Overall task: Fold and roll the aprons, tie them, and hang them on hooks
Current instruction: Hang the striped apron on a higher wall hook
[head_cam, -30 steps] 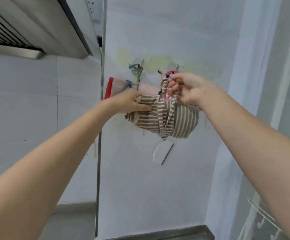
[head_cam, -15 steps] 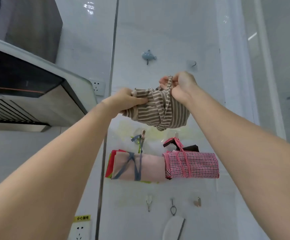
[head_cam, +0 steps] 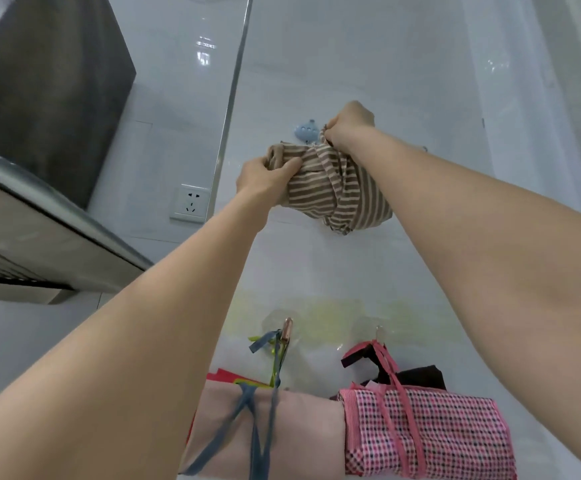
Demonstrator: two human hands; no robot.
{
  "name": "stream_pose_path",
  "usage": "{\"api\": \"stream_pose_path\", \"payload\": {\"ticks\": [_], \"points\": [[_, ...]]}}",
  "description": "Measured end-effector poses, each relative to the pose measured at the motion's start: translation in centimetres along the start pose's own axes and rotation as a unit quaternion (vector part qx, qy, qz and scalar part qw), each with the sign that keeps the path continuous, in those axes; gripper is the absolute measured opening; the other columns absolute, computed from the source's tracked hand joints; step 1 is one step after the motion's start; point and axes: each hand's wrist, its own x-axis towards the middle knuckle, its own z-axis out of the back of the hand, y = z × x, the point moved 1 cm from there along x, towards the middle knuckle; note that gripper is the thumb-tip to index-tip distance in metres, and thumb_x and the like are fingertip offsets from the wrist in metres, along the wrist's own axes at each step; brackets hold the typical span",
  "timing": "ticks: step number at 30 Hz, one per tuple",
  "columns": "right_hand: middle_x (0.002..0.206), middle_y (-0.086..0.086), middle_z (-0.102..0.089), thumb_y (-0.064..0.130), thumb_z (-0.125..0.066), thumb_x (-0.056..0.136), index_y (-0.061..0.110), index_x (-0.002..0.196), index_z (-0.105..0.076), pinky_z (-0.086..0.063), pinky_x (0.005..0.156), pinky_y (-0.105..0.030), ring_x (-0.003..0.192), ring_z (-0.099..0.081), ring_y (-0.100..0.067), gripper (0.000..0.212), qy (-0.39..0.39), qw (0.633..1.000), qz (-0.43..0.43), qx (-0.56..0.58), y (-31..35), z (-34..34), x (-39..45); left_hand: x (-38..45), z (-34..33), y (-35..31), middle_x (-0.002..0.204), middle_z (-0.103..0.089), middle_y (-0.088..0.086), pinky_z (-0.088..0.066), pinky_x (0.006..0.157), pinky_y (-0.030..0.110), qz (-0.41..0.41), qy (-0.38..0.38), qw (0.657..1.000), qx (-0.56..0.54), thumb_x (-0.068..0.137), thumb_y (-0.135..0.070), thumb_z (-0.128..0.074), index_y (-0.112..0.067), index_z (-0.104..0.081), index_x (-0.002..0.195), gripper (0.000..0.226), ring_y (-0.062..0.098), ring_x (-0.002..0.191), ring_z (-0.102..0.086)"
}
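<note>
Gripping one striped apron roll (head_cam: 337,192) mid-frame, your left hand (head_cam: 265,178) clutches its end while your right hand (head_cam: 349,124) pinches its tie beside the blue hook (head_cam: 305,130). Two tied rolls, pink apron (head_cam: 282,431) and checked apron (head_cam: 431,438), hang below; range hood (head_cam: 39,244) at left.

White tiled wall (head_cam: 368,271) — hooks (head_cam: 287,329) carry two rolled aprons (head_cam: 424,434).

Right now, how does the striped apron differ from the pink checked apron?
The striped apron is brown and cream, gripped by both hands up by the blue hook. The pink checked apron is lower, untouched, hanging from its own hook by a pink tie. Both are rolled bundles.
</note>
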Motion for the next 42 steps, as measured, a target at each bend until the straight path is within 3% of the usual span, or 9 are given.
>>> {"api": "stream_pose_path", "payload": {"ticks": [5, 10, 15, 19, 22, 29, 31, 37, 42], "points": [[0.126, -0.014, -0.057, 0.009, -0.049, 0.095, 0.000, 0.119, -0.057, -0.041, 0.083, -0.024, 0.117, -0.054, -0.027, 0.027, -0.008, 0.994, 0.061, -0.086, 0.6, -1.8, 3.0, 2.7, -0.4, 0.4, 0.103, -0.066, 0.003, -0.053, 0.074, 0.023, -0.011, 0.043, 0.999, -0.027, 0.074, -0.027, -0.078, -0.015, -0.058, 0.104, 0.038, 0.016, 0.093, -0.064], [0.126, -0.019, -0.055, 0.012, -0.055, 0.092, -0.004, 0.100, -0.059, -0.040, 0.080, -0.028, 0.116, -0.053, -0.032, 0.018, 0.007, 0.984, 0.092, -0.154, 0.9, -3.2, 4.5, 4.7, -0.5, 0.9, 0.092, -0.065, 0.004, -0.051, 0.063, 0.020, 0.024, 0.034, 0.998, -0.042, 0.077, -0.023, -0.076, -0.016, -0.059, 0.083, 0.020, 0.015, 0.079, -0.062], [0.128, -0.020, -0.053, 0.007, -0.051, 0.093, -0.003, 0.119, -0.055, -0.040, 0.080, -0.030, 0.114, -0.053, -0.032, 0.027, -0.019, 0.976, 0.105, -0.188, 0.9, -3.7, 5.1, 5.9, -0.8, 1.4, 0.077, -0.060, 0.000, -0.046, 0.050, 0.016, 0.021, 0.051, 0.996, -0.074, 0.079, -0.019, -0.074, -0.014, -0.057, 0.080, 0.018, 0.010, 0.064, -0.057], [0.131, -0.017, -0.051, 0.001, -0.046, 0.093, 0.000, 0.123, -0.054, -0.041, 0.087, -0.032, 0.118, -0.050, -0.033, 0.031, -0.043, 0.968, 0.116, -0.218, 1.5, -3.8, 5.3, 6.9, -0.9, 1.4, 0.081, -0.061, 0.003, -0.051, 0.059, 0.020, 0.016, 0.052, 0.996, -0.070, 0.079, -0.019, -0.074, -0.009, -0.058, 0.087, 0.020, 0.012, 0.068, -0.058], [0.133, -0.014, -0.050, 0.005, -0.050, 0.093, 0.003, 0.125, -0.053, -0.041, 0.092, -0.032, 0.122, -0.048, -0.031, 0.033, -0.039, 0.968, 0.113, -0.221, 1.9, -4.0, 4.8, 6.9, -0.5, 1.6, 0.082, -0.061, 0.003, -0.051, 0.055, 0.018, 0.009, 0.056, 0.996, -0.070, 0.080, -0.019, -0.073, -0.008, -0.059, 0.092, 0.021, 0.011, 0.066, -0.058], [0.135, -0.015, -0.048, 0.009, -0.048, 0.095, 0.003, 0.127, -0.051, -0.041, 0.092, -0.032, 0.122, -0.048, -0.032, 0.033, 0.000, 0.974, 0.097, -0.203, 1.9, -5.2, 3.4, 6.0, 1.2, 2.6, 0.075, -0.060, 0.001, -0.049, 0.060, 0.018, 0.011, 0.043, 0.998, -0.034, 0.080, -0.020, -0.074, -0.012, -0.058, 0.078, 0.017, 0.010, 0.066, -0.058], [0.136, -0.016, -0.047, 0.011, -0.046, 0.096, 0.002, 0.128, -0.049, -0.041, 0.093, -0.032, 0.123, -0.048, -0.032, 0.033, 0.002, 0.981, 0.079, -0.178, 1.9, -5.1, 2.7, 5.4, 1.1, 2.9, 0.080, -0.064, 0.002, -0.053, 0.068, 0.022, 0.006, 0.036, 0.999, -0.034, 0.079, -0.019, -0.074, -0.015, -0.059, 0.078, 0.015, 0.013, 0.072, -0.062], [0.119, -0.013, -0.058, 0.002, -0.040, 0.095, 0.003, 0.113, -0.057, -0.039, 0.074, -0.031, 0.108, -0.056, -0.030, 0.025, -0.080, 0.973, 0.125, -0.177, 0.8, -4.6, -0.4, 4.0, 1.3, 4.0, 0.098, -0.068, 0.008, -0.053, 0.088, 0.034, 0.003, 0.010, 1.000, -0.026, 0.078, -0.016, -0.074, -0.016, -0.062, 0.085, 0.015, 0.024, 0.095, -0.066], [0.125, -0.013, -0.054, 0.016, -0.042, 0.095, 0.006, 0.121, -0.053, -0.038, 0.078, -0.030, 0.113, -0.053, -0.031, 0.029, -0.033, 0.983, 0.104, -0.148, -0.6, -3.4, -2.2, 3.0, 2.0, 4.2, 0.102, -0.067, 0.010, -0.052, 0.090, 0.035, 0.009, -0.004, 0.999, -0.035, 0.079, -0.014, -0.073, -0.011, -0.062, 0.103, 0.027, 0.024, 0.096, -0.064]]}}
